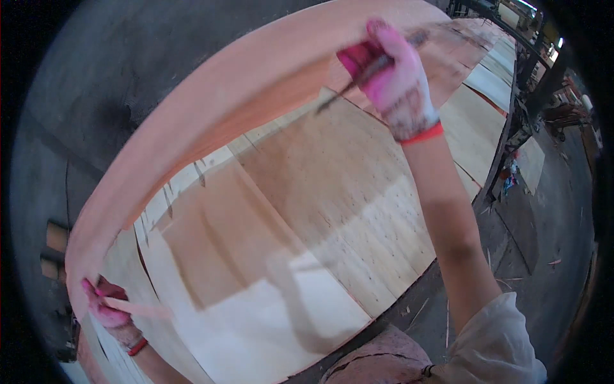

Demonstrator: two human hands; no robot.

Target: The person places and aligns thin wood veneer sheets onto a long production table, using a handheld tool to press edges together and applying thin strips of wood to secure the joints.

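A large pinkish wood veneer sheet (pixel 192 105) arches along the far side, its near edge raised above pale veneer sheets (pixel 364 173). My right hand (pixel 396 80), in a white glove stained pink with a red cuff, is up at the far right over this sheet. Its fingers are closed round a thin dark stick-like tool (pixel 345 89), blurred, pointing down and left. At the lower left, my left hand (pixel 114 313), gloved the same way, is closed on a narrow pinkish veneer strip (pixel 144 308). Its fingertips meet the big sheet's left end; whether they grip it too, I cannot tell.
A white sheet (pixel 256 333) lies on the near part of the stack, with a tan shadowed patch behind it. Dark machinery (pixel 543 89) stands at the far right. Wood scraps (pixel 419 313) litter the grey floor. Brown blocks (pixel 56 237) sit at the far left.
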